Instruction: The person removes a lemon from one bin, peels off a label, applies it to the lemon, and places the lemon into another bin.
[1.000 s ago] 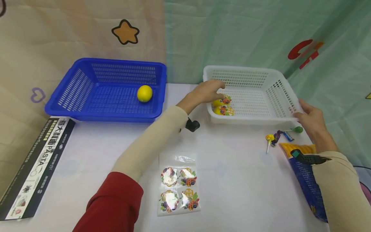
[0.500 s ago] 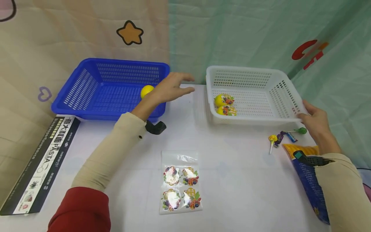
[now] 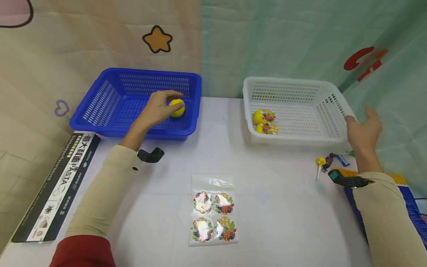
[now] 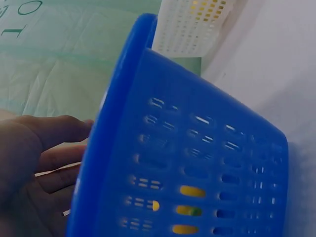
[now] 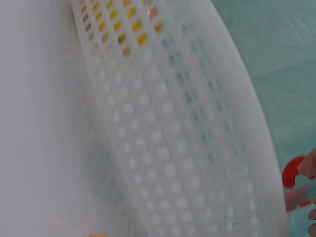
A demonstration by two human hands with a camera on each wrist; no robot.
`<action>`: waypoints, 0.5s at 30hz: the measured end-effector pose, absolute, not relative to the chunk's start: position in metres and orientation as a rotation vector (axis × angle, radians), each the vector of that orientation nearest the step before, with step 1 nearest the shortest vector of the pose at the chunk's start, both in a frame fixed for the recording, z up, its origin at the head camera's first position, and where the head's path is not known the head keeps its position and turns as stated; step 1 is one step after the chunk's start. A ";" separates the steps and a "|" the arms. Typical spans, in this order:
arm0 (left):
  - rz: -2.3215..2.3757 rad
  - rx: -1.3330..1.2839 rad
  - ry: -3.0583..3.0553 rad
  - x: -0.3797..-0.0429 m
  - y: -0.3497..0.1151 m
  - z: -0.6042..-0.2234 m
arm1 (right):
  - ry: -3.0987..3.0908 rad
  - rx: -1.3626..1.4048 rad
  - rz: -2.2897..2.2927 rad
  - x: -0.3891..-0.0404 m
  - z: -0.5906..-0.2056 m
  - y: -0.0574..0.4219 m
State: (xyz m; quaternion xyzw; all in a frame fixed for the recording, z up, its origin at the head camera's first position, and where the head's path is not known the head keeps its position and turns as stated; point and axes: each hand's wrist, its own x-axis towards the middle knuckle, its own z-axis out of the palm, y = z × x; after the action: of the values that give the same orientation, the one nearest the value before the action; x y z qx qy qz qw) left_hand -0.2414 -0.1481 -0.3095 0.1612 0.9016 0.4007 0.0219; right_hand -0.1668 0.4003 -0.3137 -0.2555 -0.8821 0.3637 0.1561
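Observation:
My left hand (image 3: 157,108) is over the blue basket (image 3: 180,132), fingers and thumb parted around a lemon (image 3: 177,112) on its floor. Through slots in the blue wall, the left wrist view shows bits of yellow below the hand (image 4: 42,158). My right hand (image 3: 365,131) is raised just off the right end of the white basket (image 3: 300,140), holding nothing. Two lemons (image 3: 261,116) with fruit stickers lie at that basket's left end. Only fingertips (image 5: 308,165) show at the edge of the right wrist view, beyond the white rim.
A sheet of fruit stickers (image 3: 213,211) lies at the front middle of the table. At left is a black pasta box (image 3: 56,189). A yellow lollipop (image 3: 320,161) and small wrapped candies (image 3: 342,160) sit before the white basket. A blue and yellow packet (image 3: 411,211) lies under my right forearm.
My left hand has moved left from the stickered lemons in the white basket to the lemon in the blue one. My right hand has let go of the white basket's right rim.

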 end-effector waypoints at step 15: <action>1.145 0.361 2.806 -0.255 -0.162 -0.327 | -2.769 0.228 1.422 -0.222 -0.290 0.186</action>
State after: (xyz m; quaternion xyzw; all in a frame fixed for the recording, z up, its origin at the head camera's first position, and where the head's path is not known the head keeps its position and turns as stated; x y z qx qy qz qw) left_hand -0.2546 -0.1619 -0.3271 0.1183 0.9185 0.3747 0.0446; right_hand -0.2215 0.1864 -0.2905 0.0729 -0.8872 0.4556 0.0105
